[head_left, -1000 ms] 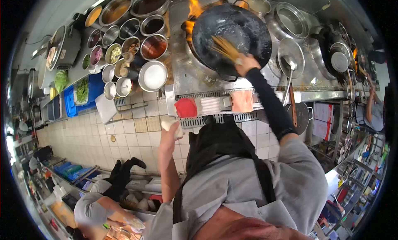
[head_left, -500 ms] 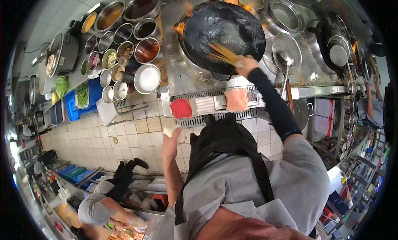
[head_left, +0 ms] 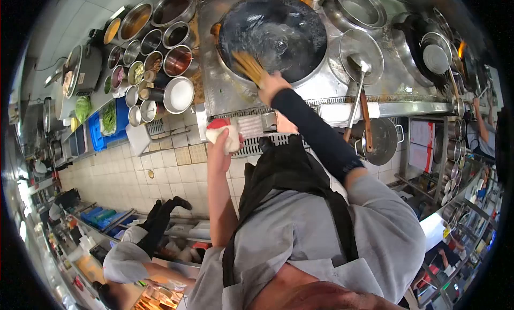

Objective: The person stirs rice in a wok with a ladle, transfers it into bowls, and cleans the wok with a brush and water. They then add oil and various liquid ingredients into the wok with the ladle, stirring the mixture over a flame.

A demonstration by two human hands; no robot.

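Note:
A large black wok (head_left: pixel 300 29) sits on the stove with steaming water in its middle. My right hand (head_left: pixel 273 87), in a black sleeve, is closed around a bamboo wok brush (head_left: pixel 248 68). The brush's splayed bristles lie over the wok's near left side. At the counter's front edge my left hand (head_left: pixel 218 149) grips a bunched white cloth (head_left: pixel 232 143). Just behind that hand, a folded red cloth (head_left: pixel 218 123) lies partly hidden on the ledge.
Right of the wok a ladle (head_left: pixel 362 65) rests across a round strainer (head_left: pixel 348 47). Metal seasoning bowls crowd the left, including one of white powder (head_left: pixel 179 95). A striped cloth (head_left: pixel 250 123) lies on the front ledge. Another person (head_left: pixel 126 264) works behind, lower left.
My right hand and the brush have moved left and slightly nearer to me across the wok. My left hand has risen with the white cloth to the ledge by the red cloth.

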